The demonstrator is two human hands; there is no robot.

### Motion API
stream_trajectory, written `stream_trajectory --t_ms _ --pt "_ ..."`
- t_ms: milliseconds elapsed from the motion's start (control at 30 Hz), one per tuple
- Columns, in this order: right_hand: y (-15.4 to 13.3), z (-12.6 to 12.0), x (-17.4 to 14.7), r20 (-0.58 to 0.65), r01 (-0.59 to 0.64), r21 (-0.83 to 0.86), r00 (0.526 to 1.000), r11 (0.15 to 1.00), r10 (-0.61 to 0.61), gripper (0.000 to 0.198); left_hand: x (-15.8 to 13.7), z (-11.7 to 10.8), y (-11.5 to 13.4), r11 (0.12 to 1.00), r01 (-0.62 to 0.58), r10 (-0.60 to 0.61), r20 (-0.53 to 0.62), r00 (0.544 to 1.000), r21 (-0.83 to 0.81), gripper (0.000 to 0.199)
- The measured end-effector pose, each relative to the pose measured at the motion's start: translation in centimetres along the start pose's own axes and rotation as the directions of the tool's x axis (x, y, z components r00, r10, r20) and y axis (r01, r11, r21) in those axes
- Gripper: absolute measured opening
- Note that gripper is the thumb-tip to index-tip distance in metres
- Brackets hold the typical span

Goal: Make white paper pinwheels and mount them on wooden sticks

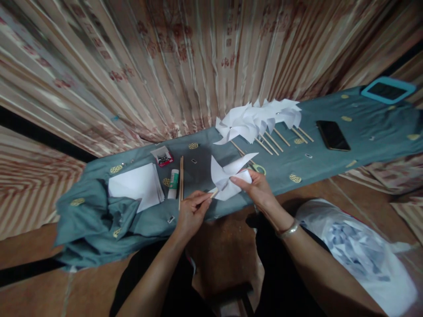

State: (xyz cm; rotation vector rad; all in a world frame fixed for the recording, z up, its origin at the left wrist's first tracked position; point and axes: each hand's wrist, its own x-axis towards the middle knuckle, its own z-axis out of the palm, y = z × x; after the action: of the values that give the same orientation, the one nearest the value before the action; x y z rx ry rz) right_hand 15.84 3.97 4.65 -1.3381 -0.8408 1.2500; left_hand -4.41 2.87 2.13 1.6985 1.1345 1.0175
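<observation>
Above the near edge of the cloth-covered table, a white paper pinwheel (228, 176) is held between both hands. My left hand (193, 209) pinches its thin wooden stick (214, 193) just below the paper. With thumb and fingers, my right hand (257, 187) grips the pinwheel's right side, the thumb pressing near the centre. Part of the paper is hidden behind those fingers. Just beyond my right hand lie scissors (259, 168) with a yellow-green handle, partly covered. Loose wooden sticks (181, 180) and a glue stick (173, 184) lie left of the pinwheel.
Several pinwheels (244, 123) lie overlapping at the table's back. At left are a stack of white paper (134, 185) and a small box of metal pins (162, 156). A phone (332, 135) and blue-framed tablet (388, 90) lie right. A plastic bag (360, 251) stands on the floor.
</observation>
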Motion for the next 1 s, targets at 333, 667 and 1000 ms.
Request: stream_trajectory --t_ms 333,667,1000 --pt "1.7 0.5 0.8 0.008 -0.106 0.042 0.994 0.993 0.106 0.038 -0.7 0.1 -2.0 0.998 0.046 -0.048 -0.028 0.998 -0.053 0.021" --pt "1.7 0.0 0.2 0.074 -0.093 0.022 0.993 0.995 0.091 0.042 -1.3 -0.1 -1.4 0.996 0.083 -0.083 -0.014 0.996 -0.046 0.023" --pt "1.3 0.4 0.8 0.088 -0.117 0.096 0.990 0.988 0.109 0.041 -0.9 0.2 -1.7 0.994 0.076 -0.079 -0.035 0.996 -0.081 0.019"
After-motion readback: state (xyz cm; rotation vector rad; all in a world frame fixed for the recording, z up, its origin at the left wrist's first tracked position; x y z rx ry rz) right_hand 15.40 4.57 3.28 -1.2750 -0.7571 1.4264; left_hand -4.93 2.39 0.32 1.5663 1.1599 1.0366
